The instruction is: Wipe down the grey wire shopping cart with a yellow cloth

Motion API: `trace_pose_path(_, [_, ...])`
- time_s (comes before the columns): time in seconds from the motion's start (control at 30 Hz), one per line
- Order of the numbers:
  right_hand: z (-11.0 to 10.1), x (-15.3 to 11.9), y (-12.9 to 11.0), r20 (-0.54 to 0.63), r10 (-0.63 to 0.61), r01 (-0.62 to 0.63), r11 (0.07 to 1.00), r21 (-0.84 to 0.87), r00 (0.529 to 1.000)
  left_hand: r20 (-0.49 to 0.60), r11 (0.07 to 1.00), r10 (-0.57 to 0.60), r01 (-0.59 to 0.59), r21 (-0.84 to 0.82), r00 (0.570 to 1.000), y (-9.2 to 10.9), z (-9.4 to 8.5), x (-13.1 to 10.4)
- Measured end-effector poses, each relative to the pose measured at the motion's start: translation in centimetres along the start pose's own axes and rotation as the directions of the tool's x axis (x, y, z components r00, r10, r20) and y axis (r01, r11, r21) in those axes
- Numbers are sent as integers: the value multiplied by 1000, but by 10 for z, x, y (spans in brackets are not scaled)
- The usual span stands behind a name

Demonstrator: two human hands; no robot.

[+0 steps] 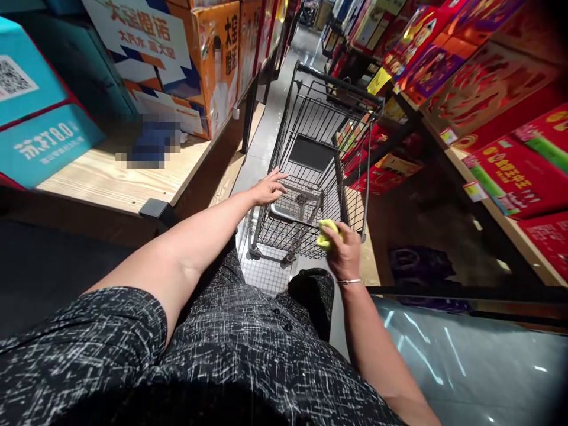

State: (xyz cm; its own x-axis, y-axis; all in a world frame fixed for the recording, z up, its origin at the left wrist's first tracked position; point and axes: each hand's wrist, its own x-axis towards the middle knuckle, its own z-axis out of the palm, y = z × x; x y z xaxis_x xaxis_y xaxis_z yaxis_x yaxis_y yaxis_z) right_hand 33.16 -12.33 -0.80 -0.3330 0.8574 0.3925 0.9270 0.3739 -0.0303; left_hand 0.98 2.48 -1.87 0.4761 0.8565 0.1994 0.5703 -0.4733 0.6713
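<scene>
A dark metal shopping cart [312,155] stands in the narrow aisle in front of me, its near end close to my legs. My left hand [267,187] is over the near left edge of the cart, fingers stretched out and apart. Whether its fingertips touch the wire I cannot tell. In my right hand [347,251] a crumpled yellow-green cloth [327,232] is pinched between thumb and fingers, by the cart's near right corner. The cart's basket wire shows through with no goods visible inside.
At left, a wooden shelf [119,180] bears orange-and-white cartons [217,77], a turquoise box [48,139] and a blurred-out dark blue item [153,141]. The right-hand shelf holds red gift boxes [510,171]. A purple bundle [419,263] lies low beneath it. Shiny tiled floor [260,142] runs ahead.
</scene>
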Motion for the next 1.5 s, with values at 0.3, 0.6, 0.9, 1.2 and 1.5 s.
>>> trace_pose_path(0.3, [43, 10, -60, -316, 85, -37, 987, 155, 945, 141, 974, -200, 212, -80, 970, 34, -5, 1])
trace_pose_path(0.6, [126, 5, -99, 132, -266, 242, 955, 171, 955, 36, 946, -188, 191, -261, 982, 4, 1, 9])
trace_pose_path(0.9, [174, -16, -122, 498, -381, 294, 923, 247, 779, -79, 987, -155, 151, -49, 985, -24, 17, 14])
trace_pose_path(1.2, [105, 36, -75, 28, -377, 370, 919, 135, 926, -76, 961, -260, 265, 73, 963, -24, -5, 32])
trace_pose_path(1.5, [140, 37, -66, 240, -415, 387, 909, 155, 878, -96, 951, -286, 295, 97, 954, -31, -17, 46])
